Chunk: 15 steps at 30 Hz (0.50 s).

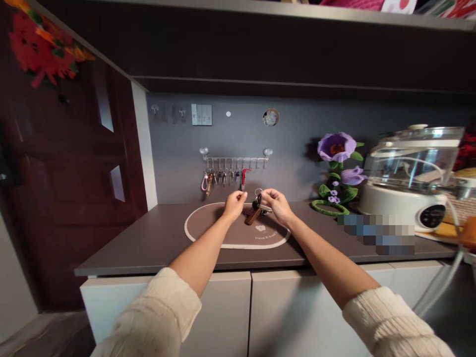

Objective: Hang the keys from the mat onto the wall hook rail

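1. Brown fob (253, 216), dark keys (256, 203) and a thin metal ring (259, 192) make up the bunch at your right hand (278, 206), over the mat near the middle of the counter.
2. Your right thumb and fingertips are pinched together on the upper part of this bunch, near the ring; the grip is narrow, and the fob slants down from it. Whether the fob's lower end touches the mat, you cannot tell from this view.
3. Your left hand (234, 206) is level with the right, just beside the bunch, its thumb and fingers drawn closed. A small dark thing shows at its fingertips; whether you grip it or it hangs behind them is too small to tell.
4. Under both hands lies the oval mat (208, 231), brown with a pale border, flat on the dark counter (156, 243).
5. Behind your hands, a clear rail (256, 159) on the grey wall carries a row of hooks. A pink loop (204, 182), several keys and a red holder (244, 176) hang there; the hooks at its right end are bare.
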Available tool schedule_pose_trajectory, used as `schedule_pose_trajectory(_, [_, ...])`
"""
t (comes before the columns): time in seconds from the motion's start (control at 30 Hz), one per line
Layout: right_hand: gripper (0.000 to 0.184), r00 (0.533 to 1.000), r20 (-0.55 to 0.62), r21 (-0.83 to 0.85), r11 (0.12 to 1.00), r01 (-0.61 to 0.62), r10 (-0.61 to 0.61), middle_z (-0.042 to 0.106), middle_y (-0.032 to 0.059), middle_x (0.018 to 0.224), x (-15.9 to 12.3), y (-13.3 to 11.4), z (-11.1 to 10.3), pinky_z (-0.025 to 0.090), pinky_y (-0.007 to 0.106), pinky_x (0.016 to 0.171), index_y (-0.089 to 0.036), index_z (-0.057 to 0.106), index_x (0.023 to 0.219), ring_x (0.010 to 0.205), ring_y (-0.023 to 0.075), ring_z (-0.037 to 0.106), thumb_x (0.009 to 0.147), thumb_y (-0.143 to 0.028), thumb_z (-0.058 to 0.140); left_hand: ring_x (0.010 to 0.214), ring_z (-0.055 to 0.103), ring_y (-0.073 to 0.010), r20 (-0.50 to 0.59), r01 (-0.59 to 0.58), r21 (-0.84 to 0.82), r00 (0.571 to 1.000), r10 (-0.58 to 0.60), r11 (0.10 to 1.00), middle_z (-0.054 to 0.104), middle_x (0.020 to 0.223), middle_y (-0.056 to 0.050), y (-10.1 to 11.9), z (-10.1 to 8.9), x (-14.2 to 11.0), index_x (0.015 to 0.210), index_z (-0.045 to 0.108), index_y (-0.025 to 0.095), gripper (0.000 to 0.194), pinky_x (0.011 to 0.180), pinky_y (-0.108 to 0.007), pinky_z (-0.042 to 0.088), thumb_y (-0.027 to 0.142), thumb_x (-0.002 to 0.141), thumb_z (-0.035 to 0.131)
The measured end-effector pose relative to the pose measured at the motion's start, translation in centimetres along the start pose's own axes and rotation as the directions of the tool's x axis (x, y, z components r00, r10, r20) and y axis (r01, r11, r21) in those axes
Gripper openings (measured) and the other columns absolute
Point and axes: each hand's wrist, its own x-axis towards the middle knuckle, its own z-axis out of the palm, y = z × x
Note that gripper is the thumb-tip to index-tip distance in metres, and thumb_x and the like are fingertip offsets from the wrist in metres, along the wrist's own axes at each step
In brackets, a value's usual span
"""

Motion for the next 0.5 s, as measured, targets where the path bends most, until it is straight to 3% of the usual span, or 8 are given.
schedule_pose_trajectory(0.23, [0.034,0.996,-0.049,0.044,0.997,-0.067,0.069,0.053,-0.0031,0.065,0.9,-0.9,0.0,0.044,0.024,0.061,-0.017,0.053,0.071,0.059,0.0079,0.051,0.056,-0.041,0.071,0.073,0.052,-0.0138,0.0,-0.128,0.444,0.99,0.143,0.887,0.06,0.076,-0.004,-0.7,-0.2,-0.3,0.074,0.059,0.017,0.024,0.068,-0.024,0.037,0.028,0.082,0.039])
schedule_pose_trajectory(0.5, [0.025,0.997,-0.025,0.046,0.996,-0.074,0.075,0.045,-0.0041,0.051,4.7,-2.6,0.4,0.045,0.025,0.053,-0.017,0.051,0.07,0.047,0.0085,0.046,0.063,-0.036,0.066,0.076,0.053,-0.0156,-0.022,-0.116,0.53,0.988,0.151,0.84,0.061,0.078,-0.006,-0.6,0.2,-0.5,0.074,0.058,0.018,0.025,0.069,-0.026,0.037,0.026,0.084,0.037])
